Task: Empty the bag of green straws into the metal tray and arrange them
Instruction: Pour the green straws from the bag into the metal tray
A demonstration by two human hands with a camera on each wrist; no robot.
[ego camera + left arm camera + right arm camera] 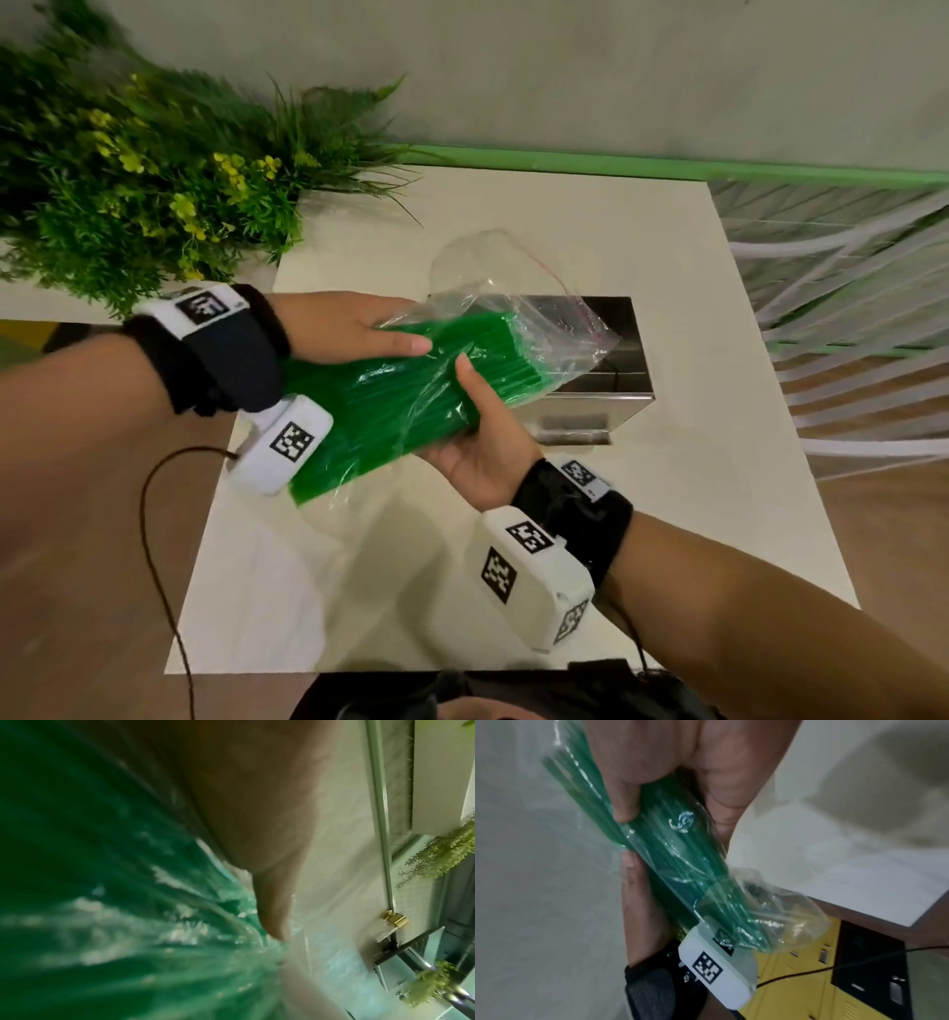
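Two hands hold one clear plastic bag [539, 318] packed with a dense bundle of green straws [390, 401], far too many to count, above a white table [693, 411]. The left hand [349, 329] lies over the top of the bundle, its thumb stretched along the near side of the plastic; its other fingers go round the far side, and how far they curl there cannot be told. In the left wrist view the left hand [257, 821] lies against the green mass, blurred. The right hand [477, 447] cups the bundle from below, thumb pressed up against its side, and in the right wrist view its fingers [626, 801] are curled round the straws through the plastic. The bag's open mouth, edged by one thin red line, points away from the person and hangs over one metal tray [631, 370], which stands on the far part of the table. All the straws visible lie inside the bag. One bushy green plant with small yellow flowers [128, 180] stands at the table's far left corner. One white tracker with black-and-white markers is strapped to each wrist.
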